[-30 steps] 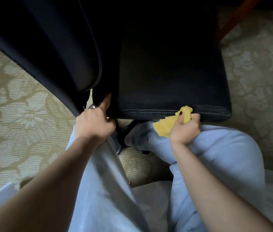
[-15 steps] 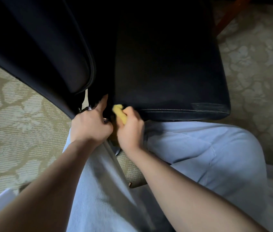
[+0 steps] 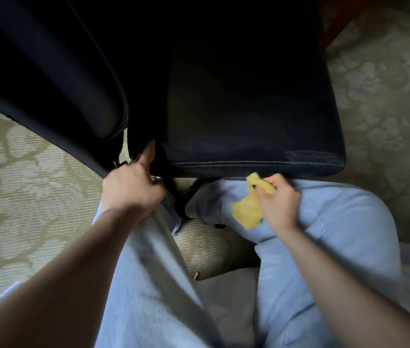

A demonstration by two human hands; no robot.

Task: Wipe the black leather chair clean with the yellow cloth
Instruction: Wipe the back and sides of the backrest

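Leather along the near edge of the chair (image 3: 249, 109) is getting a back-and-forth rub. Half a second ago the right hand (image 3: 278, 200) had the cloth (image 3: 247, 212) bunched at the left end of that edge, right beside the left hand (image 3: 133, 188). Now it has swept back to just right of the frame's centre, much where it was a second ago.

The right-hand fingers are curled tight round the upper part of the cloth. The cloth's top tip sits just under the stitched edge of the seat; whether it touches the leather I cannot tell. The rest hangs loose over the pale blue trousers (image 3: 337, 222).

The left hand has not shifted. Its fingers are wrapped round the frame in the gap between the backrest (image 3: 48, 71) and the seat, thumb pointing up beside the seat's corner, steadying the chair above the patterned carpet (image 3: 23, 197).

So one pass along the left half of the edge looks finished. The stretch toward the lower right corner, where a pale streaky patch (image 3: 309, 156) shows, probably comes next. How clean the dark seat top and backrest are I cannot judge.
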